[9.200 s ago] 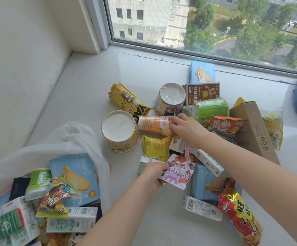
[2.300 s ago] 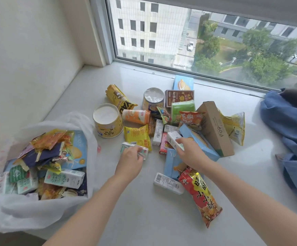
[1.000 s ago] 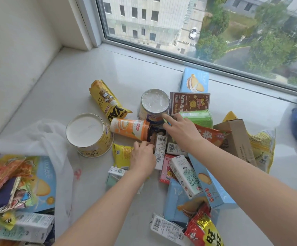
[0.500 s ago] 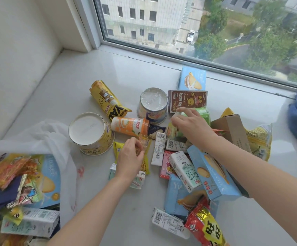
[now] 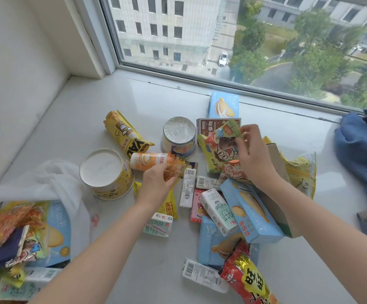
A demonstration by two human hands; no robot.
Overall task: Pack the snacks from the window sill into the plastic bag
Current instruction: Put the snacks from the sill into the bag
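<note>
- The sill (image 5: 116, 102) is a wide, smooth, pale slab, glossy enough to catch window light. A white plaster wall (image 5: 13, 73) closes its left end; the window (image 5: 244, 40) runs along the back in a white frame, looking down on a grey building, trees and a parked white car.
- A crumpled blue cloth (image 5: 362, 154) lies at the right end of the sill.
- The snacks lie heaped mid-sill. Two round paper tubs stand upright with flat white lids: a yellow tub (image 5: 105, 174) at left and a blue tub (image 5: 178, 137) behind it.
- A yellow crinkly pack (image 5: 125, 134) printed "YAL" lies tilted beside them; an orange tube (image 5: 149, 161) lies on its side between the tubs.
- Flat cardboard: a pale blue box (image 5: 251, 211) with cake pictures, a brown carton (image 5: 211, 123), and a small white milk carton (image 5: 218, 211) with green print resting on the box.
- A shiny red foil bag (image 5: 246, 279) with bold yellow characters sits at the near edge.
- The left hand (image 5: 156, 185) grips an orange foil sachet (image 5: 175, 170), fingers curled round it.
- The right hand (image 5: 252, 154) pinches a cartoon-printed packet (image 5: 220, 145), lifted above the heap.
- The thin white bag (image 5: 53, 183) gapes at lower left, already holding packets and cartons.
</note>
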